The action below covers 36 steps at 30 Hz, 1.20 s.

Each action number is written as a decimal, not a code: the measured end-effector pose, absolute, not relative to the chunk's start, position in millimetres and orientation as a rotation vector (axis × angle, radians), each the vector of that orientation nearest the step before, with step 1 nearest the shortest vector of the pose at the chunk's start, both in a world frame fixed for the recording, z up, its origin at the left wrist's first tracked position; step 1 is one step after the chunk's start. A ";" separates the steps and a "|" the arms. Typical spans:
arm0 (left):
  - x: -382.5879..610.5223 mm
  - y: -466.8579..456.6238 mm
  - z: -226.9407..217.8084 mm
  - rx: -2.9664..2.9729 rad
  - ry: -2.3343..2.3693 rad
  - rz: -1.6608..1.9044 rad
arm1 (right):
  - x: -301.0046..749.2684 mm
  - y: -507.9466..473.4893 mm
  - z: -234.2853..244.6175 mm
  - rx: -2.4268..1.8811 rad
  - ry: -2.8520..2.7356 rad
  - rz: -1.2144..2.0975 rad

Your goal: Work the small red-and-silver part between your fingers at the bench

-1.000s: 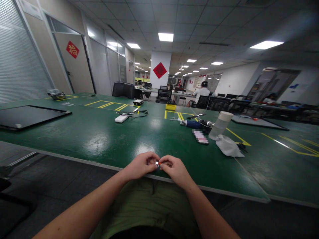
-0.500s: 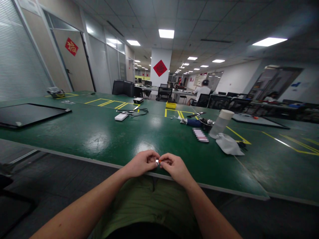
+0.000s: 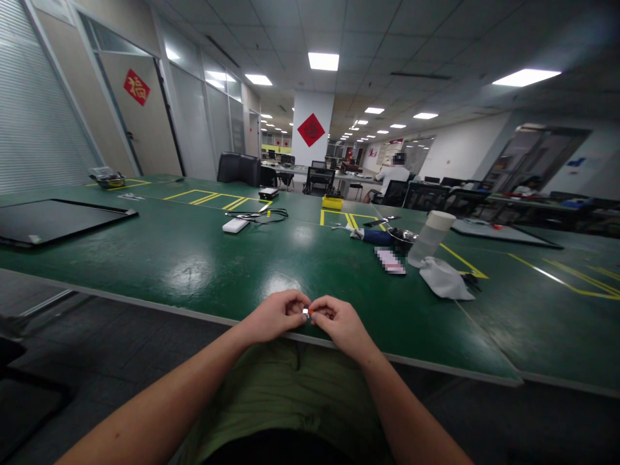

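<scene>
Close to the table's near edge, both my hands meet around a tiny multicoloured object [image 3: 306, 312], which looks like a mini puzzle cube. White, orange and a bit of blue show between the fingertips; the rest is covered. My left hand [image 3: 277, 315] is closed, pinching it from the left with thumb and fingers. From the right, my right hand [image 3: 343, 323] is closed on its orange side, fingers curled. Both hands are just above the green table [image 3: 232, 271].
Right of my hands lie a phone [image 3: 390, 260], a translucent bottle [image 3: 430, 240], a white pouch [image 3: 444, 279] and a dark blue roll [image 3: 376, 236]. Further back are a white power bank-like block [image 3: 235, 225] with black cables [image 3: 266, 217] and a yellow box [image 3: 332, 204]. A dark flat panel [image 3: 58, 219] lies left.
The view has shifted very slightly. Both hands keep their grip on the small cube, and a little blue now shows at its lower side.
</scene>
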State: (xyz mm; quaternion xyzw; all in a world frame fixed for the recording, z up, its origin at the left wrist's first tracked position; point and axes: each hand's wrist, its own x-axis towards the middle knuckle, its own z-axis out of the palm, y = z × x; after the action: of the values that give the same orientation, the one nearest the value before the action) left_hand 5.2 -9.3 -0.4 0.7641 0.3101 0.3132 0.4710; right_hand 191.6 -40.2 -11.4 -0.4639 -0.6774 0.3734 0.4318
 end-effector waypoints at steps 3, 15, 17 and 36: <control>5.1 -8.8 -1.6 1.888 0.766 0.772 | 191.3 -40.3 -10.2 -1.169 -1.689 0.931; 4.5 -5.2 -2.9 1.854 0.782 0.807 | 191.1 -39.3 -10.6 -1.079 -1.519 1.055; 4.3 -4.9 -3.3 1.854 0.783 0.813 | 190.6 -39.8 -9.3 -1.086 -1.521 1.051; 2.9 -4.0 -3.0 1.758 0.757 0.870 | 190.3 -38.3 -10.4 -1.094 -1.552 1.030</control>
State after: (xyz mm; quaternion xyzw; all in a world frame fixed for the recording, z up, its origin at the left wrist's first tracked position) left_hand 2.9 -4.0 -3.0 0.7259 0.3125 0.3590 0.4965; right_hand 190.3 -38.3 -10.4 -0.4467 -0.6335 0.4205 0.4714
